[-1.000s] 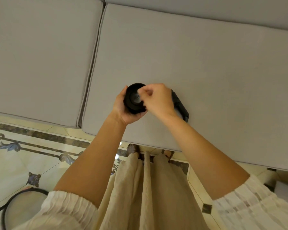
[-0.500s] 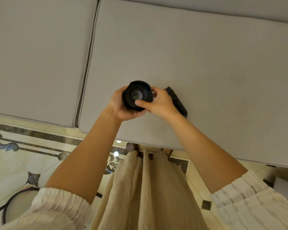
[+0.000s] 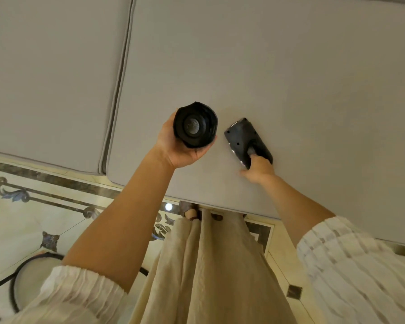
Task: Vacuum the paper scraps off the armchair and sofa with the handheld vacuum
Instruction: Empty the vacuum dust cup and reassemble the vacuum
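My left hand (image 3: pixel 180 148) grips a round black dust cup (image 3: pixel 195 124) of the handheld vacuum, held above the grey sofa seat cushion (image 3: pixel 290 78) with its open end and inner filter facing me. To its right the dark vacuum body (image 3: pixel 244 139) lies on the cushion. My right hand (image 3: pixel 257 170) has its fingers curled onto the near end of that body. No paper scraps show on the cushions.
A second grey cushion (image 3: pixel 52 78) lies to the left, with a seam between the two. Patterned marble floor (image 3: pixel 33 218) runs along the sofa's front edge. A round black-rimmed object (image 3: pixel 28 277) stands on the floor at lower left. My beige skirt hangs in the middle foreground.
My right hand left the dust cup and dropped right onto the vacuum body lying on the cushion. The left hand still holds the cup, now slightly raised and apart from the body.
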Tool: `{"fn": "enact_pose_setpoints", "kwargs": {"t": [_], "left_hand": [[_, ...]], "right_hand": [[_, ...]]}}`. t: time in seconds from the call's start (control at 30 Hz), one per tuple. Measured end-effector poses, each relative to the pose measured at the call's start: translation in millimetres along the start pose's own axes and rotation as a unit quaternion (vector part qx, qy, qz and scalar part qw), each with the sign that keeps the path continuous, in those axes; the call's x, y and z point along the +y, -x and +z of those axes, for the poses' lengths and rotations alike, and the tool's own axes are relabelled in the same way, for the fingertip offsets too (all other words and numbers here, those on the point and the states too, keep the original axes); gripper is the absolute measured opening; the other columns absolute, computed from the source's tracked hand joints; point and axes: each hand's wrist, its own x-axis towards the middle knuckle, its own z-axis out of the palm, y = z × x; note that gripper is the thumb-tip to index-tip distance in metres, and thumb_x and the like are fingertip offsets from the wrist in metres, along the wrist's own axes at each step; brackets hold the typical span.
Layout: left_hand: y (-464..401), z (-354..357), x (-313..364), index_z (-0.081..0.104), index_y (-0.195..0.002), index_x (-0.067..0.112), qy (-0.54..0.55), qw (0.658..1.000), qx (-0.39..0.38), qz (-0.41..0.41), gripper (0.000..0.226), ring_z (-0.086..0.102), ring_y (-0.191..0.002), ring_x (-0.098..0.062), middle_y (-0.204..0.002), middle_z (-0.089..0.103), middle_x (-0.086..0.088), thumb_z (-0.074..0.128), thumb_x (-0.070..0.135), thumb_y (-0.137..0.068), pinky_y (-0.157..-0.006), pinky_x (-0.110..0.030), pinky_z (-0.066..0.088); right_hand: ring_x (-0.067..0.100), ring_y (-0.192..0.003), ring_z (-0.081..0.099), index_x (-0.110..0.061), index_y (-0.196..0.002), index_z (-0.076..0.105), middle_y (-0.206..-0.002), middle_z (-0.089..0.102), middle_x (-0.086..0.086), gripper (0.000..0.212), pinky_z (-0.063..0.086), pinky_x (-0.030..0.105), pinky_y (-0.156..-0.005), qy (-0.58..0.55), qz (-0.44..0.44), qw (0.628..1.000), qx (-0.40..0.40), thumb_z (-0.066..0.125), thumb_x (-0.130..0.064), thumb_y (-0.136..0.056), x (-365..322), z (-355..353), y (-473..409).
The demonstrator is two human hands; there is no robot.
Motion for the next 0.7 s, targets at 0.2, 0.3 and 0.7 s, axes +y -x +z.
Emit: {"fn": "enact_pose_setpoints", "kwargs": {"t": [0.2, 0.3, 0.7], "left_hand": [[18.0, -1.5, 18.0, 0.063, -0.112, 0.009, -0.021, 0.998, 0.041, 0.047, 0.041, 0.065, -0.097, -0.035, -0.107, 0.069, -0.019, 0.04, 0.039, -0.096, -0.082, -0.04, 0.057], [25.6, 6.7, 26.8, 0.059, -0.119, 0.012, -0.037, 0.991, 0.062, 0.117, 0.048, 0.065, -0.103, -0.03, -0.112, 0.067, -0.015, 0.043, 0.052, -0.098, -0.086, -0.04, 0.056], [72.0, 17.2, 62.1, 0.053, -0.132, 0.012, -0.086, 0.968, 0.023, 0.236, 0.059, 0.064, -0.113, -0.031, -0.12, 0.068, -0.013, 0.051, 0.056, -0.093, -0.097, -0.047, 0.052]], "right_hand": [[0.024, -0.095, 0.058, -0.007, -0.122, 0.059, -0.107, 0.063, 0.007, 0.033, 0.044, 0.029, -0.083, -0.156, -0.067, 0.985, 0.009, 0.064, -0.015, -0.09, -23.2, -25.8, 14.7], [0.013, -0.063, 0.055, -0.014, -0.091, 0.058, -0.075, 0.06, 0.003, 0.012, 0.047, 0.026, -0.064, -0.245, -0.115, 0.962, 0.039, 0.062, -0.005, -0.084, -47.5, -58.1, 55.6], [0.011, -0.048, 0.051, -0.009, -0.084, 0.061, -0.062, 0.059, 0.003, 0.047, 0.043, 0.022, -0.047, -0.28, -0.142, 0.949, -0.042, 0.051, -0.054, -0.094, -122.5, -112.4, 184.7]]}}
